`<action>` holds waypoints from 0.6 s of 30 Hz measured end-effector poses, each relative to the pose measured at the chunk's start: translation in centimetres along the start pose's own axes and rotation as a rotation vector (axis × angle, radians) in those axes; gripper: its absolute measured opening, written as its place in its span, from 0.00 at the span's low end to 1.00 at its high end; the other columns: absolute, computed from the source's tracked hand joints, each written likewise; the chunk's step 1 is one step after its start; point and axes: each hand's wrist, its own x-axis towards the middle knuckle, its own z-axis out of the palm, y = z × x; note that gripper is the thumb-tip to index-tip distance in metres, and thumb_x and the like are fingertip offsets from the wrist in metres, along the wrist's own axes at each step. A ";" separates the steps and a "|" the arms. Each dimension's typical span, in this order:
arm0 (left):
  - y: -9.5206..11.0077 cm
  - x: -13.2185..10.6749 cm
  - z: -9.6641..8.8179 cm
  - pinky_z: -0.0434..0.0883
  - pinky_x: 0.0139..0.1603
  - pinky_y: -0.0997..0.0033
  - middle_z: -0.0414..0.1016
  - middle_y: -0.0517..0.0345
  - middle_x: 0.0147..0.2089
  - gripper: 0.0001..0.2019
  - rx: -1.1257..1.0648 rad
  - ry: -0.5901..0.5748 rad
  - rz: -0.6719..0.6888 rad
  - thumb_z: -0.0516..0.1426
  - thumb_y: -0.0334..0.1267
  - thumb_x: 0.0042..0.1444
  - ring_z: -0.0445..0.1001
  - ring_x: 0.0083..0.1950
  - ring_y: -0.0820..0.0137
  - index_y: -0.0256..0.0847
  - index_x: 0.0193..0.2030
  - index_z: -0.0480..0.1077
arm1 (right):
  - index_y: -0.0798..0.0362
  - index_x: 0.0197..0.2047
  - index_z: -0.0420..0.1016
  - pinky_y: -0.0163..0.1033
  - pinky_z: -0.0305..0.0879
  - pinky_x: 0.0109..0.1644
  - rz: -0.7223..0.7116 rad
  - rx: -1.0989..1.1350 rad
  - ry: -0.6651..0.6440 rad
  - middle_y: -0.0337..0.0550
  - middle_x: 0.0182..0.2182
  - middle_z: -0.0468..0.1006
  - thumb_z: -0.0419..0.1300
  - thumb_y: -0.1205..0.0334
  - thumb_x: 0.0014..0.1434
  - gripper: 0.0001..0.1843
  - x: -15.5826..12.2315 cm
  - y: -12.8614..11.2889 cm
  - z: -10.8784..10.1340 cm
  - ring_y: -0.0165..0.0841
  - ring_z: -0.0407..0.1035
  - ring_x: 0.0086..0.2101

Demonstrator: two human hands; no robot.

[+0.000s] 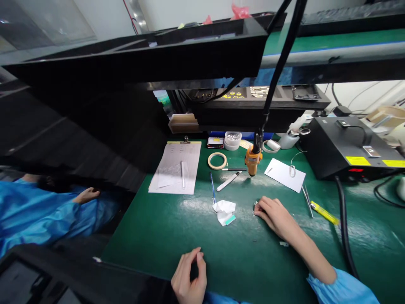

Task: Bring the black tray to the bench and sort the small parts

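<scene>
My right hand (274, 216) rests on the green table with its fingers closed together at the tips. Something small and pale shows at those fingertips, too small to name. Near the front edge, my left hand (190, 276) has thumb and forefinger pinched together. Whether anything is between them cannot be made out. A crumpled white wipe (224, 210) lies left of my right hand, with a small teal piece (230, 220) at its lower edge. A small clear piece (284, 243) lies beside my right forearm.
An orange tool head (252, 160) hangs above the table on a black cable. Behind are a tape roll (217, 161), a white-handled knife (228, 181) and a clipboard (175, 169). Tweezers (306, 201), a yellow cutter (325, 213) and a black box (351, 143) stand right. A person's hand (87, 195) is at left.
</scene>
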 end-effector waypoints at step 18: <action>-1.4 -1.5 -0.2 0.81 0.36 0.78 0.85 0.60 0.32 0.08 -0.016 -0.026 -0.010 0.61 0.23 0.70 0.83 0.28 0.75 0.39 0.48 0.78 | 0.49 0.43 0.70 0.46 0.64 0.46 -0.084 -0.208 0.127 0.42 0.37 0.78 0.44 0.58 0.86 0.19 -0.2 -0.4 0.9 0.36 0.72 0.35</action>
